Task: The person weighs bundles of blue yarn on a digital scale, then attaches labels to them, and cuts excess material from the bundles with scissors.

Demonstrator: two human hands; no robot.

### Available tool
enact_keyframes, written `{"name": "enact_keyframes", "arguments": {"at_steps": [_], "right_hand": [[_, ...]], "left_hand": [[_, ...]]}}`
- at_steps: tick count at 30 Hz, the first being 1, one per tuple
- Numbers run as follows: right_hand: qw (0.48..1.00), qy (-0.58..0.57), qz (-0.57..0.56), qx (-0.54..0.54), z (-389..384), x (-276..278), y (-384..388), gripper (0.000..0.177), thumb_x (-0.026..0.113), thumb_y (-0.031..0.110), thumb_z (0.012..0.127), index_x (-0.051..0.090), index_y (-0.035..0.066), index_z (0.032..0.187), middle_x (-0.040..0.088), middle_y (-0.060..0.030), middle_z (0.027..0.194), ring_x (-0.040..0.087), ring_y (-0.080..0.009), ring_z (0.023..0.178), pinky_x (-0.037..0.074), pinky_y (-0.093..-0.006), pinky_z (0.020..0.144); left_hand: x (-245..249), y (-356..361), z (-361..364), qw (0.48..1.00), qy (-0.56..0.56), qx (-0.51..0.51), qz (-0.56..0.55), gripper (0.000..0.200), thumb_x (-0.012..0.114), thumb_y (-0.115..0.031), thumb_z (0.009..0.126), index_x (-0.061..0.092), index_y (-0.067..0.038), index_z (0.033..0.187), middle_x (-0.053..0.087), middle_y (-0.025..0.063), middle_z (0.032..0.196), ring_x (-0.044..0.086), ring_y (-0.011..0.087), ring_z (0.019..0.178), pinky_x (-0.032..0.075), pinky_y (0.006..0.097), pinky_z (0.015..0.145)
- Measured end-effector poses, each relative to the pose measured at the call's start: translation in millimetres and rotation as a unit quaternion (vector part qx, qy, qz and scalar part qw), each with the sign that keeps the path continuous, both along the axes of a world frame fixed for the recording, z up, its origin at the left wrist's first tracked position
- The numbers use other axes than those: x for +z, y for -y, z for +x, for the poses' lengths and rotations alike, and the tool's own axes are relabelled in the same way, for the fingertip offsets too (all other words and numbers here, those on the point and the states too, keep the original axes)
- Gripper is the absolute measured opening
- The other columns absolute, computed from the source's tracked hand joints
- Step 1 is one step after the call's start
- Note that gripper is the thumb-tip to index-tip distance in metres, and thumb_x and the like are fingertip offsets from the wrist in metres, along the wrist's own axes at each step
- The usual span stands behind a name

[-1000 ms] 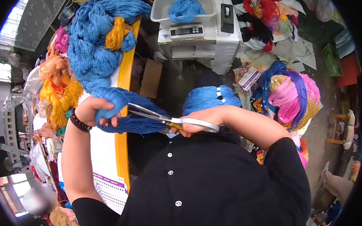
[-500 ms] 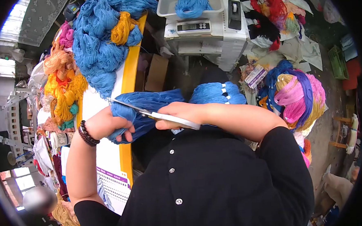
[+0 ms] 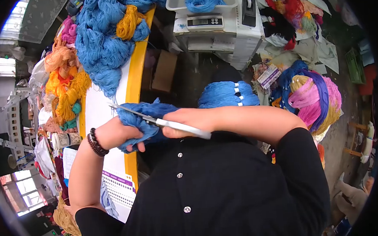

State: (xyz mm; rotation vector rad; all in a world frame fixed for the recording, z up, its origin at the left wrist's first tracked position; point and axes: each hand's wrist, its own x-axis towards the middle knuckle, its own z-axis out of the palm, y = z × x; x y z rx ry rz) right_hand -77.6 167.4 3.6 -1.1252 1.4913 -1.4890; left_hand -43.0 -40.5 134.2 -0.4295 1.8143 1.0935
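A bunch of blue yarn (image 3: 148, 109) is gathered over the table's yellow edge. My left hand (image 3: 123, 134), with a dark bead bracelet at its wrist, is closed around the left part of this bunch, fingers curled under it. In my right hand (image 3: 182, 118) are scissors (image 3: 187, 128) with a white handle, their blades pointing left across the top of the yarn. The blade tips reach past my left hand, over the white tabletop. Beside my right forearm lies another blue yarn bundle (image 3: 224, 94) with small white ties.
A large blue yarn heap (image 3: 102, 50) with an orange skein (image 3: 127, 23) covers the far end of the table (image 3: 129, 89). Ahead stand a digital scale (image 3: 204, 22) and a plastic tub (image 3: 230, 9) holding blue yarn. Multicoloured skeins (image 3: 311, 94) are piled at right.
The blue yarn, which stretched out to the right behind my right hand, is now drawn into a shorter, crumpled bunch. Both hands have shifted only slightly, and the scissors stay across the yarn.
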Motion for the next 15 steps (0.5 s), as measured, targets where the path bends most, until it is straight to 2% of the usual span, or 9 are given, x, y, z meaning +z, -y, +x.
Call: {"name": "enact_keyframes", "arguments": {"at_steps": [2, 3, 6, 8, 9, 11, 12, 14, 15], "right_hand": [[0.986, 0.125, 0.097, 0.059, 1.4, 8.5, -4.2, 0.064, 0.051, 0.063, 0.085, 0.057, 0.000, 0.076, 0.056, -0.0105, 0.066, 0.056, -0.0223, 0.061, 0.043, -0.0353, 0.057], [0.981, 0.124, 0.130, 0.067, -0.7, 11.8, -7.9, 0.064, 0.053, 0.064, 0.084, 0.059, 0.000, 0.078, 0.057, -0.0107, 0.066, 0.055, -0.0213, 0.060, 0.043, -0.0349, 0.057], [0.987, -0.001, 0.153, 0.043, -1.9, 3.2, -9.0, 0.063, 0.054, 0.062, 0.083, 0.063, 0.000, 0.086, 0.059, -0.0130, 0.070, 0.057, -0.0230, 0.064, 0.044, -0.0350, 0.059], [0.997, -0.021, 0.074, 0.020, 2.9, -6.1, 3.2, 0.064, 0.053, 0.063, 0.084, 0.061, -0.001, 0.084, 0.058, -0.0120, 0.069, 0.057, -0.0246, 0.066, 0.044, -0.0362, 0.061], [1.000, 0.002, 0.023, 0.016, 6.9, -5.4, 9.3, 0.063, 0.052, 0.062, 0.085, 0.060, 0.000, 0.080, 0.055, -0.0097, 0.066, 0.056, -0.0216, 0.061, 0.045, -0.0340, 0.058], [0.981, 0.139, 0.112, 0.073, 5.8, 0.2, 4.6, 0.061, 0.052, 0.061, 0.086, 0.058, 0.001, 0.076, 0.052, -0.0070, 0.062, 0.055, -0.0168, 0.055, 0.045, -0.0302, 0.053], [0.977, 0.144, 0.132, 0.083, 2.3, 1.2, -0.2, 0.059, 0.053, 0.059, 0.086, 0.058, 0.002, 0.075, 0.051, -0.0044, 0.061, 0.052, -0.0124, 0.050, 0.043, -0.0270, 0.049], [0.985, 0.060, 0.141, 0.074, 2.6, 1.8, -4.9, 0.059, 0.052, 0.060, 0.087, 0.056, 0.002, 0.073, 0.049, -0.0017, 0.059, 0.051, -0.0124, 0.050, 0.043, -0.0279, 0.049], [0.985, 0.068, 0.139, 0.077, 3.3, 5.8, -4.1, 0.060, 0.051, 0.062, 0.086, 0.055, 0.003, 0.076, 0.048, -0.0006, 0.060, 0.049, -0.0121, 0.051, 0.043, -0.0281, 0.050]], "left_hand": [[-3.8, 1.8, 3.6, 1.000, -0.010, -0.011, 0.015, 0.034, 0.054, 0.001, 0.078, 0.054, 0.003, 0.113, 0.067, 0.0142, 0.081, 0.066, 0.0149, 0.063, 0.048, 0.0219, 0.047], [-3.2, 5.7, 4.5, 1.000, -0.005, 0.004, 0.000, 0.033, 0.053, 0.000, 0.079, 0.054, 0.003, 0.112, 0.067, 0.0144, 0.081, 0.066, 0.0151, 0.063, 0.048, 0.0220, 0.047], [-8.9, 21.8, 6.9, 0.999, 0.013, 0.005, -0.034, 0.029, 0.052, 0.000, 0.079, 0.056, 0.003, 0.108, 0.067, 0.0135, 0.079, 0.065, 0.0150, 0.061, 0.048, 0.0223, 0.047], [-14.5, 12.9, 10.7, 0.999, 0.029, -0.019, -0.040, 0.027, 0.052, 0.000, 0.080, 0.056, 0.002, 0.106, 0.067, 0.0109, 0.078, 0.065, 0.0137, 0.061, 0.049, 0.0226, 0.048], [-12.0, -0.4, 10.1, 0.995, 0.038, -0.060, -0.067, 0.025, 0.052, -0.001, 0.080, 0.056, 0.000, 0.105, 0.067, 0.0104, 0.079, 0.065, 0.0132, 0.062, 0.049, 0.0228, 0.048], [-18.8, 9.0, 13.8, 0.998, 0.030, -0.035, -0.049, 0.035, 0.050, 0.001, 0.078, 0.054, -0.001, 0.113, 0.067, 0.0103, 0.081, 0.065, 0.0131, 0.063, 0.049, 0.0228, 0.048], [-18.3, 17.0, 14.7, 0.997, 0.030, -0.028, -0.063, 0.038, 0.049, 0.001, 0.078, 0.054, -0.001, 0.115, 0.067, 0.0100, 0.081, 0.065, 0.0130, 0.063, 0.049, 0.0227, 0.049], [-15.1, 23.9, 15.9, 0.996, 0.032, -0.028, -0.076, 0.041, 0.049, 0.002, 0.077, 0.053, -0.001, 0.117, 0.067, 0.0091, 0.082, 0.066, 0.0129, 0.066, 0.050, 0.0226, 0.050], [-14.3, 20.4, 17.8, 0.996, 0.032, -0.022, -0.078, 0.039, 0.049, 0.001, 0.077, 0.054, 0.000, 0.116, 0.067, 0.0088, 0.081, 0.066, 0.0128, 0.066, 0.050, 0.0225, 0.051]]}}
